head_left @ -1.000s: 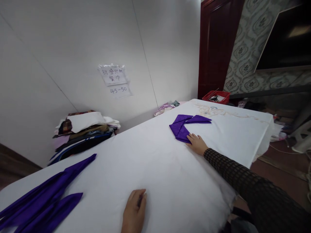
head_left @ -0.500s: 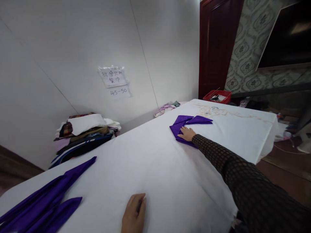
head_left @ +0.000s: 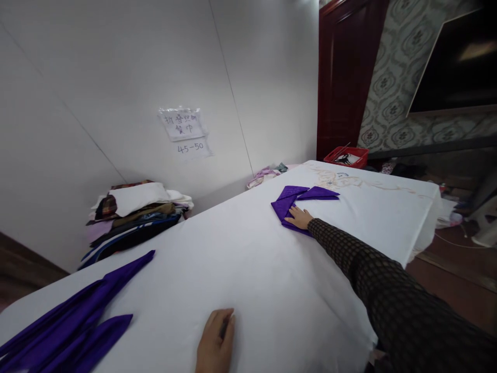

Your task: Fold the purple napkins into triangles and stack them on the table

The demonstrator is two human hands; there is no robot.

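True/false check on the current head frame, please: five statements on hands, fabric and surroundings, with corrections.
1. The right hand lies on the folded purple napkin. True.
2. Both hands touch that napkin. False: the left hand is apart from it, on or just above the white tablecloth.
3. Loose purple fabric lies on the tablecloth's left part. True.
4. The basket by the far end is blue. False: it's a red basket.
5. The lower wall sheet reads 45-50. True.

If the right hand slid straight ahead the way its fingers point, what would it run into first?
The folded purple cloth, which the right hand already touches; past that, probably white tablecloth, though depth is unclear.
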